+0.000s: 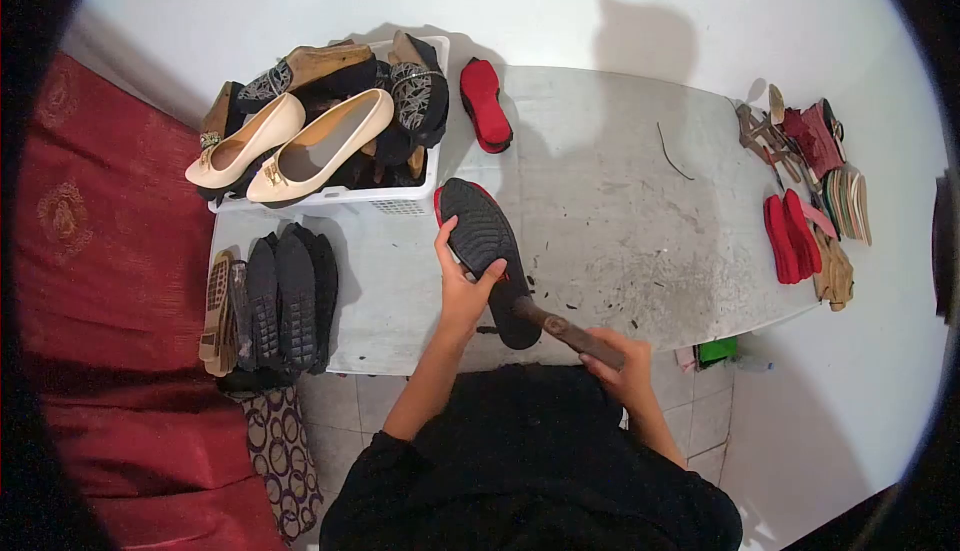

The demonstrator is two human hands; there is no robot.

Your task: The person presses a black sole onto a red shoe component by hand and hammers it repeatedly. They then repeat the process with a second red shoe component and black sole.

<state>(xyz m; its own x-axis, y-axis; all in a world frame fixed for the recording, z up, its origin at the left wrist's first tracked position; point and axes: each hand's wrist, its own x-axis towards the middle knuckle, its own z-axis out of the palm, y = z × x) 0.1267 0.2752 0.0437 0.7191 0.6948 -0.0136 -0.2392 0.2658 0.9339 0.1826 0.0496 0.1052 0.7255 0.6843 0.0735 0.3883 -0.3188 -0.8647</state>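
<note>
My left hand [462, 283] grips a black ridged shoe sole [487, 251] with a red edge, pressing it sole-up against the worn grey table [640, 221]. My right hand [618, 363] holds the wooden handle of a hammer [560, 328]. The hammer's head rests on the near end of the sole, by the table's front edge.
A white basket [385, 196] at the back left holds cream heels and dark shoes. Several black soles [285, 296] lie in a row at the left. A red insole [485, 103] lies behind. Red soles [790, 236] and sandal parts crowd the right end. Red cloth [110, 281] lies to the left.
</note>
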